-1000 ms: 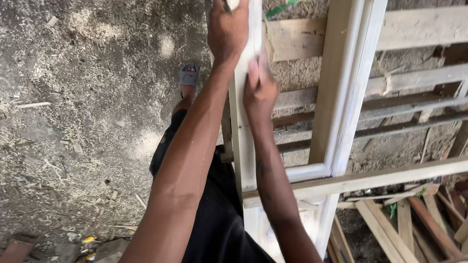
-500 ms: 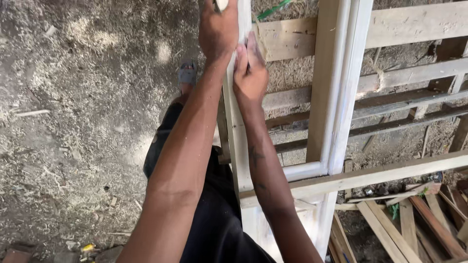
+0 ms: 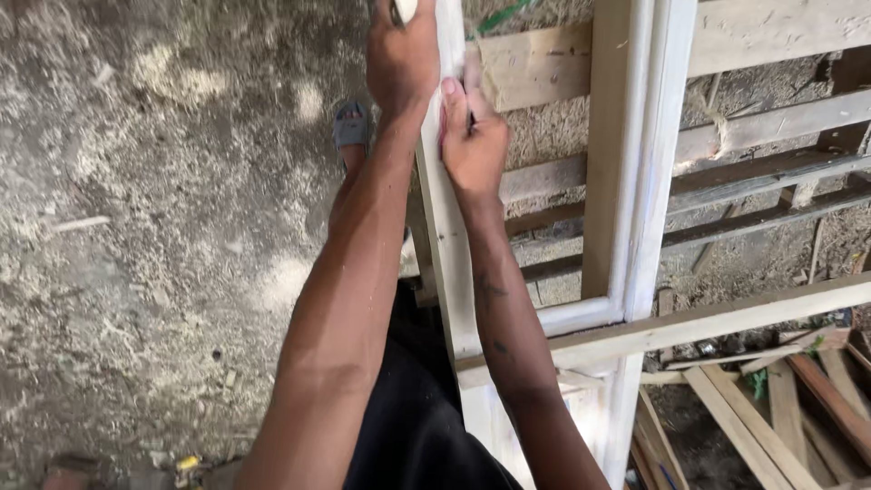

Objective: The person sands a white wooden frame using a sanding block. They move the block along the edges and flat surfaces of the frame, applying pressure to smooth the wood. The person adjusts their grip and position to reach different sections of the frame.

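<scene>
Frame (image 3: 451, 254), a white-coated wooden window frame, stands tilted before the person, its left stile running up between the two forearms and its right stile (image 3: 640, 163) rising further right. Left hand (image 3: 402, 54) is closed around the upper left stile at the top edge of view, and a pale object shows at its fingers, too cropped to identify. Right hand (image 3: 472, 136) presses flat against the right face of the same stile just below the left hand, fingers extended and together; whether it holds anything cannot be told. A bare plank (image 3: 689, 322) crosses the frame's lower part, sloping up to the right. Behind lie weathered boards (image 3: 771, 118) and, at lower right, loose offcuts (image 3: 798, 390). One sandalled foot (image 3: 350, 127) rests on the sawdust-strewn ground (image 3: 136, 227). Small yellow scraps (image 3: 188, 463) lie near the bottom edge; no label is legible.
</scene>
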